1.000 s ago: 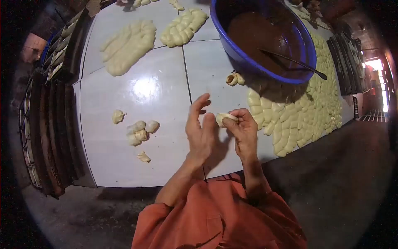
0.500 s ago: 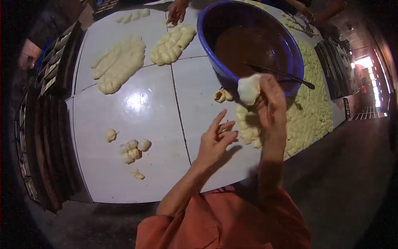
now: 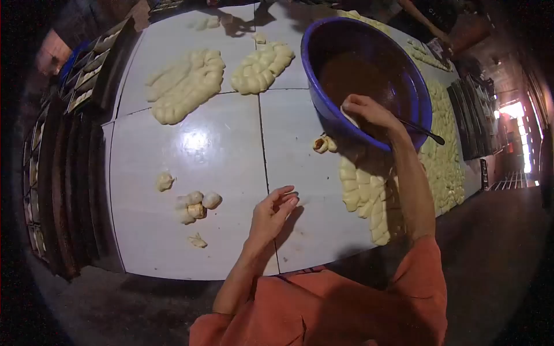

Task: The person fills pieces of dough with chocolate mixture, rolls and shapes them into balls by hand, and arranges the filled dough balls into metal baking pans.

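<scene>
My right hand point(image 3: 372, 112) is at the near rim of a large blue basin point(image 3: 318, 95), closed on a pale piece of dough point(image 3: 350, 117) mostly hidden by the fingers. Brown filling point(image 3: 352, 75) lies in the basin. The dark handle of a utensil point(image 3: 430, 134) sticks out over its right rim. My left hand point(image 3: 272, 212) hovers above the white table point(image 3: 231, 144), fingers loosely bent and holding nothing. Near the basin sits a small dough piece with brown filling showing point(image 3: 324, 144). Rows of pale dough pieces point(image 3: 366, 187) lie to the right of my left hand.
On the left of the table are a small cluster of dough balls point(image 3: 196, 206) and larger dough slabs point(image 3: 187, 86). Many more dough pieces point(image 3: 444, 161) cover the right side. Dark wooden trays point(image 3: 86, 75) stand at the left. Another person's arm point(image 3: 424, 20) shows at the far right.
My right hand has moved up and forward with the pale dough, from above the table to the basin rim. My left hand has drawn back slightly, its fingers closer together. The view has shifted.
</scene>
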